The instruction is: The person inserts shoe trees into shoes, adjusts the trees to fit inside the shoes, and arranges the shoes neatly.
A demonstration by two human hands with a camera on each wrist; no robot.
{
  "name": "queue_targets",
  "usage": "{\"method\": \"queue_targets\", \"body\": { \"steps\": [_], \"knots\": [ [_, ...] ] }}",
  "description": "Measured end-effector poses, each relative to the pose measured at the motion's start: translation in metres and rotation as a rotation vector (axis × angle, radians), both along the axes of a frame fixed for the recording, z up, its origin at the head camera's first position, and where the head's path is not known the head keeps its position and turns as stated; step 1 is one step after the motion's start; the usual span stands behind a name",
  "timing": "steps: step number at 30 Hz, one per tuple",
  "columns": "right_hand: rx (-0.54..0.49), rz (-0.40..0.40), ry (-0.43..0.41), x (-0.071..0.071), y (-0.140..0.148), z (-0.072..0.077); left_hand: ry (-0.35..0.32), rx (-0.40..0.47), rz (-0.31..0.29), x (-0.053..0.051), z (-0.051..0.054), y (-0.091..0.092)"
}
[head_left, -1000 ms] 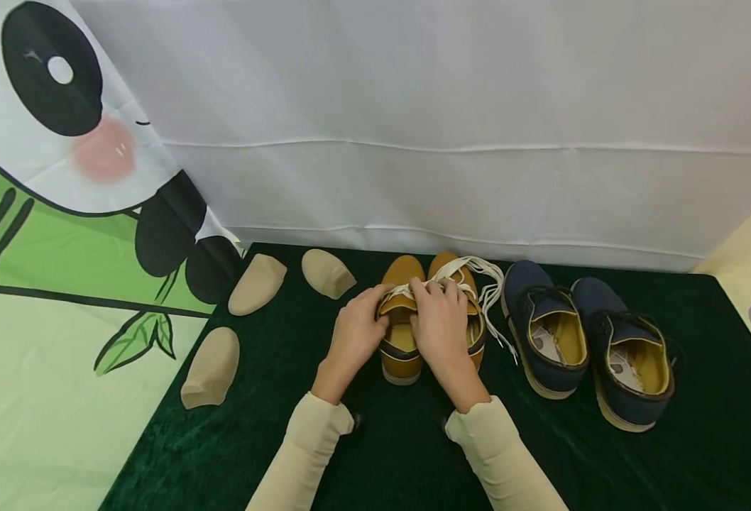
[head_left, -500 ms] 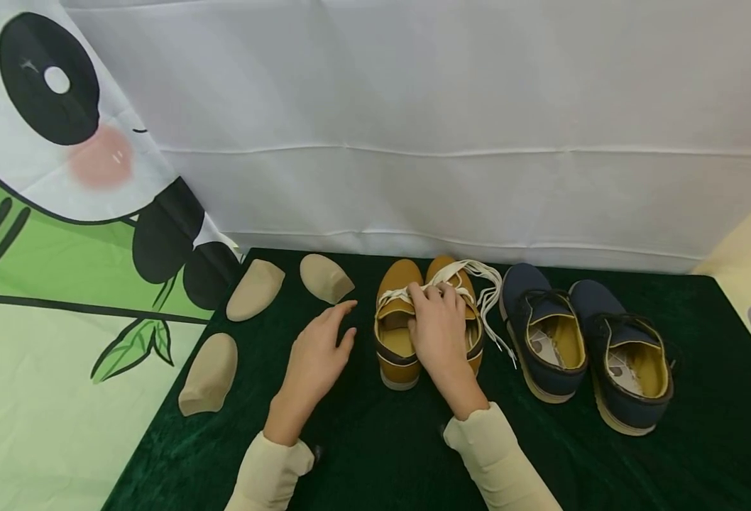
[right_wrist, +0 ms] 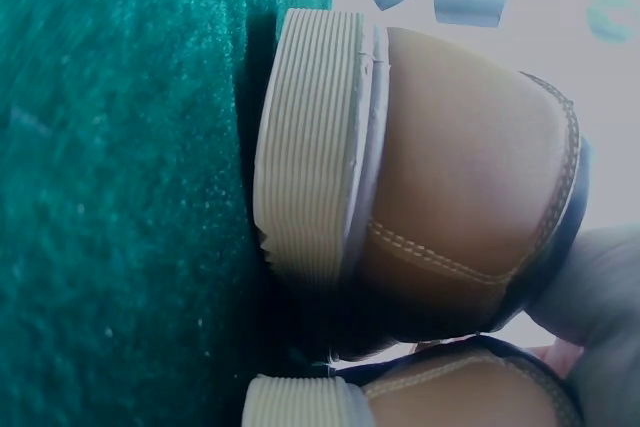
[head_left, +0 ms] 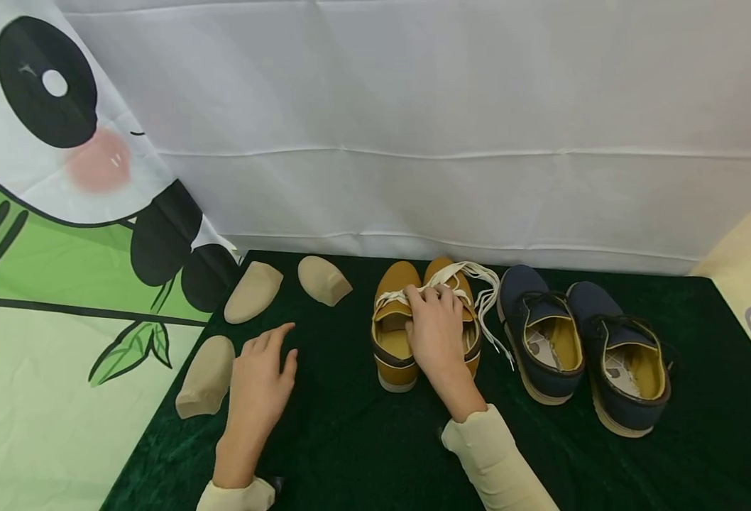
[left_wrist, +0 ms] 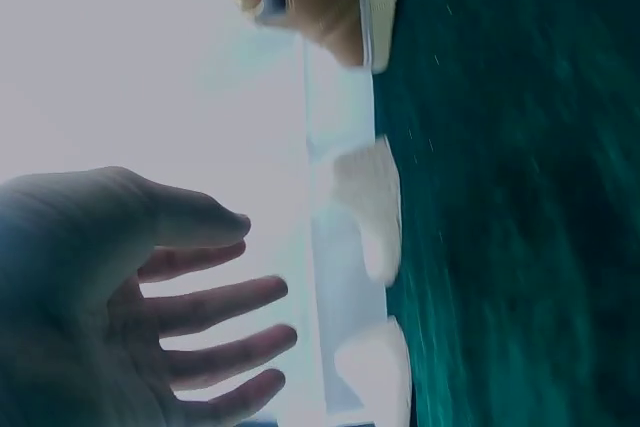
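Observation:
In the head view my left hand (head_left: 260,387) hovers over the green cloth with its fingers apart, holding nothing. Just beside it lies a beige molded shoe insert (head_left: 206,376). Two more inserts, one at the far left (head_left: 253,292) and a rounder one (head_left: 324,279), lie farther back. My right hand (head_left: 438,333) bends its fingers over the tongue and laces of the right tan shoe (head_left: 439,268), hiding much of its opening. Pressed up against it stands the left tan shoe (head_left: 396,376), its opening visible. The right wrist view shows the shoe heels (right_wrist: 460,147) close up; the fingertips are hidden there.
Long white laces (head_left: 487,284) trail right from the tan shoes. Two navy shoes (head_left: 544,333) with dark laces stand at the right of the dark green cloth (head_left: 350,454). A white fabric backdrop (head_left: 375,199) rises behind; a printed cartoon sheet (head_left: 37,397) lies at left.
My left hand has left the left tan shoe and moved left and nearer to me, toward the front insert. My right hand stays on the tan shoes.

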State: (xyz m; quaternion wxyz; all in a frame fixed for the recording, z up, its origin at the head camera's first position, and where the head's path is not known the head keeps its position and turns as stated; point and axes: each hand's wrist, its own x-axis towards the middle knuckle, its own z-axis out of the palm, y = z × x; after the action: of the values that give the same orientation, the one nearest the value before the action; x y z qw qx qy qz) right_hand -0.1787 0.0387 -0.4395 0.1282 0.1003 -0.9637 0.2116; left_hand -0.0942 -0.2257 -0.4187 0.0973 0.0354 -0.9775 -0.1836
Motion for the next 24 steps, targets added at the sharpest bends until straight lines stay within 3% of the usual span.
{"method": "queue_targets", "body": {
  "steps": [8,14,18,24],
  "knots": [
    [-0.013,0.002,0.001,0.001,-0.001,-0.001,0.047,0.014,0.232,0.018,-0.004,-0.035],
    [-0.014,0.005,0.011,0.000,0.000,-0.002,-0.048,0.036,0.378,0.028,-0.009,-0.057],
    [-0.019,0.010,0.009,0.000,0.000,-0.002,-0.127,0.062,0.418,0.032,-0.017,-0.068],
    [-0.016,0.009,0.009,0.000,-0.001,-0.002,-0.221,0.084,0.415,0.034,-0.027,-0.076]
  ]
}}
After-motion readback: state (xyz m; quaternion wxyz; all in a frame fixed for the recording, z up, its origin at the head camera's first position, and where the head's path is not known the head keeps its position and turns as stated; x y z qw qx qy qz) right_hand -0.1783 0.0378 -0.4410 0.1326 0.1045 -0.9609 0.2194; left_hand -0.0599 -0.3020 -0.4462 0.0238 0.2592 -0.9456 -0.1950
